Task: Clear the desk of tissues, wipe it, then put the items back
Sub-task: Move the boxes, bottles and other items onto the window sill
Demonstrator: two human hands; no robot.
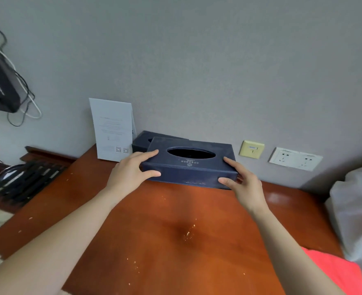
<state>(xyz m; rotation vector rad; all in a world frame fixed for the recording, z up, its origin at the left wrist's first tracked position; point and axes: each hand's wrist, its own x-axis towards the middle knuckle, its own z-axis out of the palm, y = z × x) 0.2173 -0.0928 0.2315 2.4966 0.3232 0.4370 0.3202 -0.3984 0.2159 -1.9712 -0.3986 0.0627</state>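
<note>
Our left hand (131,171) and right hand (244,182) hold the tissue box (190,165) by its ends.
The left thumb lies on the near face with the fingers laid over the top edge; the right index finger rests on top, thumb in front, its other fingers seemingly tucked behind the corner. Our left forearm (58,237) and right forearm (282,237) are bare and reach forward nearly straight.

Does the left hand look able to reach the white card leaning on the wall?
Probably yes: the card stands just beyond the left hand, nothing between, though that hand grips the tissue box.
</note>
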